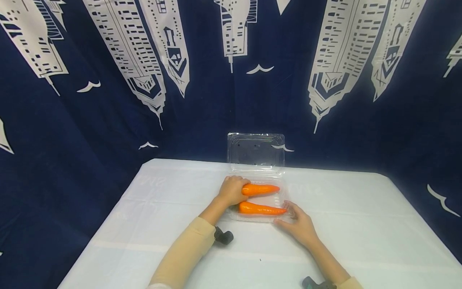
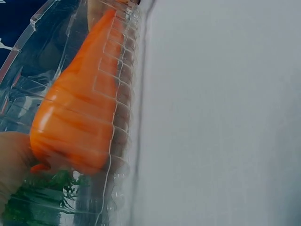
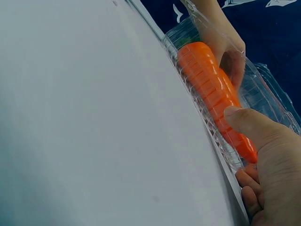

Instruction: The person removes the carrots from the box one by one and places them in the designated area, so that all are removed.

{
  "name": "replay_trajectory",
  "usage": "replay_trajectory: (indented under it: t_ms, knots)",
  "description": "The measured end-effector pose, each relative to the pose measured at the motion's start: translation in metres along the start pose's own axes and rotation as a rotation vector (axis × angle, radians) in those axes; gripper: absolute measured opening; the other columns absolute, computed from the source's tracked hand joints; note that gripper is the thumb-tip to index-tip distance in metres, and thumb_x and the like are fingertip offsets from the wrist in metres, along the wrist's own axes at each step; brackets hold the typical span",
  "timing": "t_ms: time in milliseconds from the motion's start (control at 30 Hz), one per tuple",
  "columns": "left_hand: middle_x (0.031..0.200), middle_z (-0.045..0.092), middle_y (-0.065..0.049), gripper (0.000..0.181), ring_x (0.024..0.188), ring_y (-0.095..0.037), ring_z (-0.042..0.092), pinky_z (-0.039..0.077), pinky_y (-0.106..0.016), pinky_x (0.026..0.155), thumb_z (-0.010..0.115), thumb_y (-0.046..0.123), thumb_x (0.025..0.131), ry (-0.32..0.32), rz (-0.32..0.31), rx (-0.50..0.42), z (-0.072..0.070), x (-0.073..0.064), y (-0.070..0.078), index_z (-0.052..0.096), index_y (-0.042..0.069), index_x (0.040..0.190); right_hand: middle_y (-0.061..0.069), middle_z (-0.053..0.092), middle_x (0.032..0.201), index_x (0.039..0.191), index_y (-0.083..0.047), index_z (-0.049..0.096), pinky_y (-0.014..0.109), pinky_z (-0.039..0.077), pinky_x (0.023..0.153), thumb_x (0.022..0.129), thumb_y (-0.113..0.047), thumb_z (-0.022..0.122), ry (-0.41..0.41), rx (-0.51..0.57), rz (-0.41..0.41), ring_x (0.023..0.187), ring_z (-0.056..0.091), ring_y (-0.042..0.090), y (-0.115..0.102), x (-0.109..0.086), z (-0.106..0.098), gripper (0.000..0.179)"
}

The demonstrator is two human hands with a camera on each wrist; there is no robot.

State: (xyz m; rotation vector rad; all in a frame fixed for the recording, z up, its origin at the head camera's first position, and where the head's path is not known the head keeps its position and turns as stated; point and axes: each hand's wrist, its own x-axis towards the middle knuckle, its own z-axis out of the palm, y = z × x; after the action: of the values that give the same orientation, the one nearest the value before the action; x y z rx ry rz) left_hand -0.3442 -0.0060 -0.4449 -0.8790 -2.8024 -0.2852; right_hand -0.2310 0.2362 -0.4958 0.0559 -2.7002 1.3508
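A clear plastic clamshell box (image 1: pixel 260 220) stands on the table, its lid (image 1: pixel 257 150) raised at the back. My left hand (image 1: pixel 232 190) reaches over the box's left side and grips the far carrot (image 1: pixel 261 189) at its thick end. The near carrot (image 1: pixel 261 208) lies along the front wall inside the box, tip to the right. Through the plastic, the left wrist view shows its green leafy top (image 2: pixel 40 202). My right hand (image 1: pixel 300 224) holds the box's right front corner. In the right wrist view its thumb (image 3: pixel 242 117) overlaps the near carrot, fingers curled below.
A white cloth covers the table (image 1: pixel 144 224). Directly behind the table's far edge hangs a dark blue curtain (image 1: pixel 202 120) with white building prints, and the raised lid stands in front of it. Dark wrist-camera mounts (image 1: pixel 223 237) show on both wrists.
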Motion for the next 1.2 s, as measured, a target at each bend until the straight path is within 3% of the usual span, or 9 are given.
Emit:
replay_trajectory:
  t_ms: [200,400,733,1000,1200]
  knots:
    - [0.106,0.068,0.001,0.048,0.097,-0.018,0.059,0.041,-0.034,0.087,0.077,0.036,0.080,0.039,-0.003,0.005,-0.001,-0.001,0.000,0.066,0.017,0.123,0.019,0.049,0.142,0.142,-0.003,0.045,0.056,0.039,0.102,0.079,-0.040,0.080,-0.001,-0.004,-0.004,0.126,0.048,0.041,-0.001,0.000,0.000,0.080]
    - [0.109,0.068,-0.001,0.046,0.099,-0.020,0.059,0.041,-0.035,0.087,0.076,0.035,0.082,0.133,-0.037,-0.076,-0.007,-0.004,0.001,0.066,0.015,0.123,0.019,0.049,0.143,0.143,-0.004,0.045,0.056,0.039,0.102,0.080,-0.041,0.080,-0.006,-0.013,-0.002,0.127,0.047,0.041,0.000,-0.001,0.001,0.081]
    - [0.110,0.068,-0.005,0.049,0.096,-0.022,0.061,0.045,-0.039,0.083,0.079,0.027,0.079,0.357,-0.196,-0.289,-0.020,-0.007,-0.003,0.065,0.012,0.124,0.018,0.053,0.139,0.140,-0.005,0.048,0.057,0.040,0.100,0.078,-0.036,0.082,0.024,-0.010,-0.050,0.122,0.051,0.040,0.001,0.001,0.002,0.077]
    - [0.103,0.066,-0.007,0.046,0.082,-0.022,0.060,0.048,-0.037,0.072,0.078,0.030,0.079,0.428,-0.315,-0.494,-0.027,-0.012,-0.008,0.064,0.008,0.117,0.018,0.053,0.139,0.141,-0.004,0.047,0.057,0.040,0.100,0.079,-0.037,0.081,0.021,-0.018,-0.040,0.121,0.051,0.040,0.000,0.001,0.001,0.078]
    - [0.098,0.066,-0.008,0.047,0.077,-0.021,0.058,0.045,-0.035,0.068,0.079,0.033,0.077,0.484,-0.380,-0.542,-0.030,-0.017,-0.016,0.064,0.006,0.112,0.017,0.054,0.138,0.140,-0.005,0.048,0.057,0.040,0.100,0.078,-0.036,0.082,0.021,-0.012,-0.038,0.121,0.052,0.040,0.002,0.001,0.002,0.077]
